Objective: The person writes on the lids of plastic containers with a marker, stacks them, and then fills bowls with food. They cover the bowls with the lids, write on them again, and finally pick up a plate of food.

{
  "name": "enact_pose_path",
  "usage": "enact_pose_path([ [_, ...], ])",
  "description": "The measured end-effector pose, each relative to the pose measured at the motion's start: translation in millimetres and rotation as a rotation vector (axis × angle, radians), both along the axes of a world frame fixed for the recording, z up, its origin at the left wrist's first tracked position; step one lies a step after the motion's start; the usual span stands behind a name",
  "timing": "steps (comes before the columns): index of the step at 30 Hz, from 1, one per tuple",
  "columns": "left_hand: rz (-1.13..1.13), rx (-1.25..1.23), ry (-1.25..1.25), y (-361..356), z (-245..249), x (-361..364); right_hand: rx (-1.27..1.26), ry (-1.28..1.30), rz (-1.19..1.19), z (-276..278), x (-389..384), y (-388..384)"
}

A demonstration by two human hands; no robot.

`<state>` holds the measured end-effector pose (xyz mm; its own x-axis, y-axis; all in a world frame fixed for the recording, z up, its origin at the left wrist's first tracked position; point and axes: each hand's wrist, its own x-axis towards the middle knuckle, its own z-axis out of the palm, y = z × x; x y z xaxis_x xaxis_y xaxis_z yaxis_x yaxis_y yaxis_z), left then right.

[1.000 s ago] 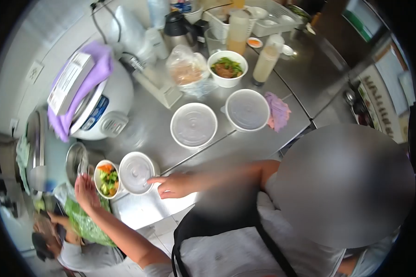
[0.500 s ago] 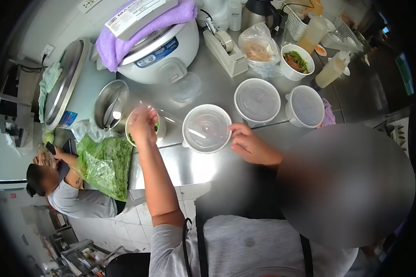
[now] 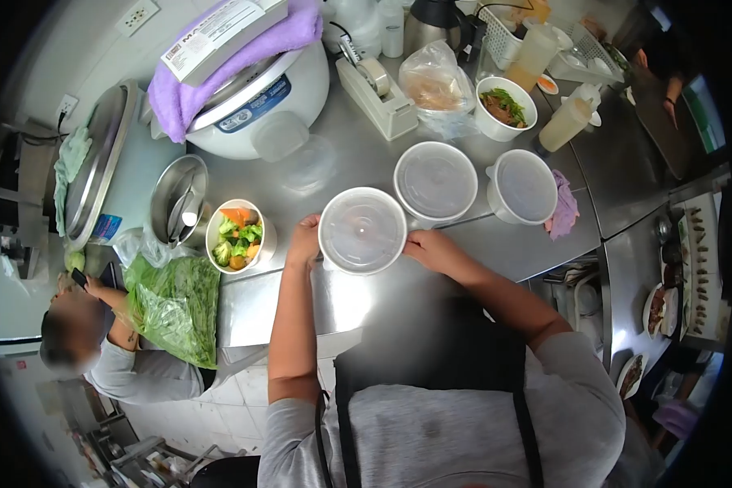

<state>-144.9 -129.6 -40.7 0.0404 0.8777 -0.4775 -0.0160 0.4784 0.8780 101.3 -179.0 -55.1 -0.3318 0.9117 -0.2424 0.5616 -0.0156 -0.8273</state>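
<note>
A white round bowl with a translucent lid (image 3: 362, 231) stands on the steel counter between my hands. My left hand (image 3: 304, 241) grips its left side at the rim, and my right hand (image 3: 433, 249) grips the right side; some fingertips are hidden by the bowl. Left of it is an uncovered white bowl of vegetables (image 3: 236, 236), with broccoli and orange pieces. Two more lidded bowls, a nearer one (image 3: 436, 180) and a farther one (image 3: 523, 187), stand to the right.
Behind are a rice cooker (image 3: 260, 106) under a purple towel, a tape dispenser (image 3: 376, 98) and an open bowl of meat and greens (image 3: 506, 109). A metal pot (image 3: 178, 199) and a bag of leafy greens (image 3: 173, 309) lie left. Another person (image 3: 138, 370) holds a phone at lower left.
My left hand has moved right, from over the vegetable bowl to the lidded bowl's left side. My right hand has closed on its right side. The view has shifted slightly.
</note>
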Motion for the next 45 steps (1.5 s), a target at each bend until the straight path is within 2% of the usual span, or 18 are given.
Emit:
enact_pose_path([
  [3, 0.04, 0.271, 0.275, -1.0, -16.4, -4.8, -0.037, -0.16, -0.083, 22.3, 4.5, 1.5],
  [5, 0.193, 0.196, 0.237, 0.8, -14.2, -16.0, 0.028, -0.247, -0.154, 29.7, 7.6, -8.8],
  [7, 0.319, 0.152, 0.142, -3.2, 6.5, -15.9, -0.021, 0.205, -0.262, 10.1, 2.9, -28.0],
  [8, 0.221, 0.14, 0.047, -4.8, 5.9, -11.7, -0.051, 0.43, -0.307, -0.6, 1.7, -34.2],
  [10, 0.027, 0.102, -0.147, -13.1, 1.8, -3.7, -0.099, 0.613, -0.325, -0.7, -18.8, -33.3],
  [14, 0.074, 0.029, -0.322, -35.0, 6.5, 17.1, -0.254, 0.83, -0.418, 39.2, -46.9, -14.8],
  [17, 0.149, 0.046, -0.514, -54.8, 31.7, 10.7, 0.031, 0.847, -0.345, 61.6, -60.5, -12.4],
  [21, 0.205, 0.059, -0.675, -62.8, 58.8, 1.5, -0.168, 0.725, -0.198, 90.9, -58.0, 21.1],
  [23, 0.23, 0.034, -0.75, -59.0, 57.7, -4.9, -0.158, 0.429, 0.134, 100.1, -41.4, 63.2],
  [24, 0.238, 0.045, -0.691, -57.6, 52.4, -5.8, -0.148, 0.275, 0.3, 107.7, -34.4, 91.7],
  [26, 0.266, 0.064, -0.573, -56.4, 35.5, -5.6, 0.273, -0.082, 0.096, 144.0, -29.7, 145.3],
  [27, 0.283, 0.022, -0.48, -56.2, 24.5, -6.2, 0.249, 0.033, 0.034, 99.8, -19.0, 213.6],
  [30, 0.344, -0.063, -0.232, -55.8, 30.9, 12.7, 0.366, -0.055, -0.268, 104.1, -15.8, 305.9],
  [31, 0.247, 0.141, 0.166, -55.5, -3.2, 6.9, 0.43, -0.188, -0.301, 87.8, -15.9, 333.3],
  [35, 0.184, 0.272, 0.266, -50.2, -1.7, 15.4, 0.399, -0.312, -0.317, 74.9, -35.8, 371.0],
  [38, 0.226, 0.245, 0.176, -51.9, -1.6, 19.9, 0.416, -0.278, -0.198, 56.2, -30.5, 399.9],
  [43, 0.204, 0.478, 0.673, -45.8, 43.5, 23.3, 0.731, 0.058, -0.302, 138.1, -20.3, 329.9],
  [45, 0.206, 0.608, 0.683, -32.4, 77.3, 24.5, 0.365, 0.465, -0.201, 160.2, -24.9, 262.4],
])
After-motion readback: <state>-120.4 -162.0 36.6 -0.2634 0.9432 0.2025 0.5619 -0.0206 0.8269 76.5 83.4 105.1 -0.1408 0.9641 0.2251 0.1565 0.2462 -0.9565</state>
